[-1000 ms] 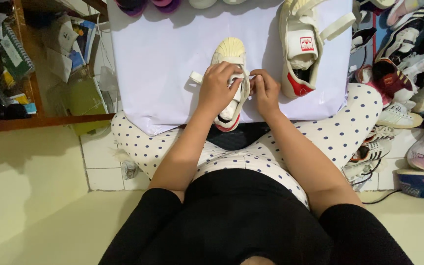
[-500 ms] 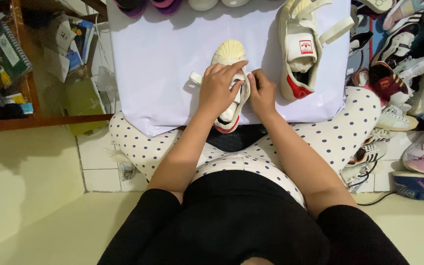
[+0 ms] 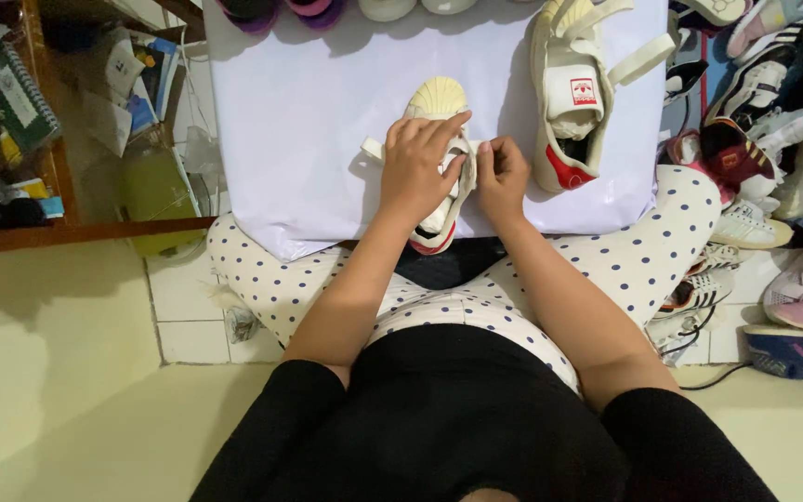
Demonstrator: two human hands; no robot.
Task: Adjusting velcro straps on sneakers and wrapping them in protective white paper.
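Far left: a wooden shelf (image 3: 67,228) crammed with papers, a spiral notebook (image 3: 20,102) and a yellowish plastic bottle (image 3: 155,191) just beside it.

Centre: a white sheet (image 3: 299,139) spread over the person's lap, which is in polka-dot trousers (image 3: 262,279). On the sheet lies a cream sneaker (image 3: 437,98) with a ribbed shell toe pointing away from the person and a red heel patch at the near end.

Left hand (image 3: 417,167) lies flat over the middle of that sneaker, fingers spread and curled down on the upper, pressing it; a cream strap end sticks out from under the hand on its left side.

Right hand (image 3: 501,177) is closed in a pinch at the sneaker's right edge, fingertips gripping a strap there. The two hands touch over the shoe.

Right of them: the second sneaker (image 3: 573,93) of the pair, also on the sheet, opening up, straps loose, red lining showing; well apart from the hands.

Far right: a pile of mixed shoes (image 3: 773,158) on the tiled floor, white, black, maroon and pink.
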